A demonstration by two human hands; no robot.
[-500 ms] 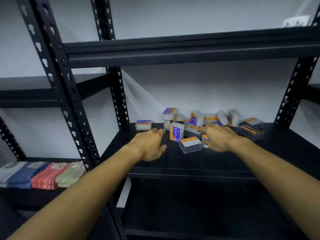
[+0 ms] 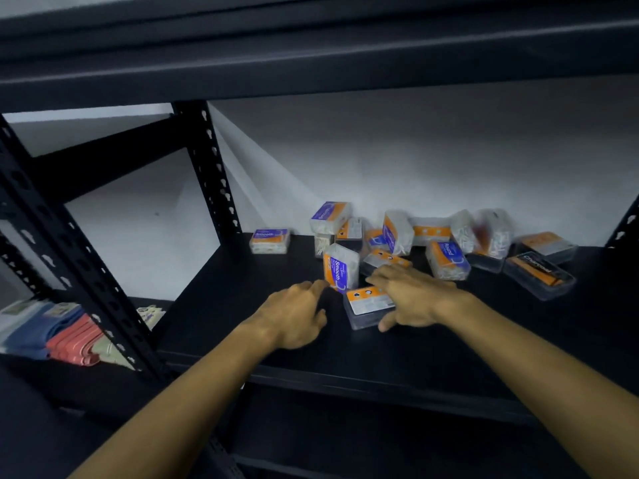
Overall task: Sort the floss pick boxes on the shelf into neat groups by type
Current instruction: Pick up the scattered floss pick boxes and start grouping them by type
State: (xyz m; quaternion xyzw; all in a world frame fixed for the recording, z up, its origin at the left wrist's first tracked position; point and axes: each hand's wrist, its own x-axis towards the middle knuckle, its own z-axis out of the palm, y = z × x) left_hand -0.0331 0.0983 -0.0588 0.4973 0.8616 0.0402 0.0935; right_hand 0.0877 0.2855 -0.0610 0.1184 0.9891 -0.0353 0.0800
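Sorting has barely begun: the right hand (image 2: pixel 411 299) grips a dark, orange-labelled floss pick box (image 2: pixel 368 307) mid-shelf (image 2: pixel 242 326), the left hand (image 2: pixel 297 316) reaches loose-fingered toward an upright Smooth box (image 2: pixel 340 267), so next comes carrying each to its own group.

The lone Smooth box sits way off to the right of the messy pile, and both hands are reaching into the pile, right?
Not quite. The head view shows the lone Smooth box left of the pile, not right. The left hand and right hand do reach into the pile.
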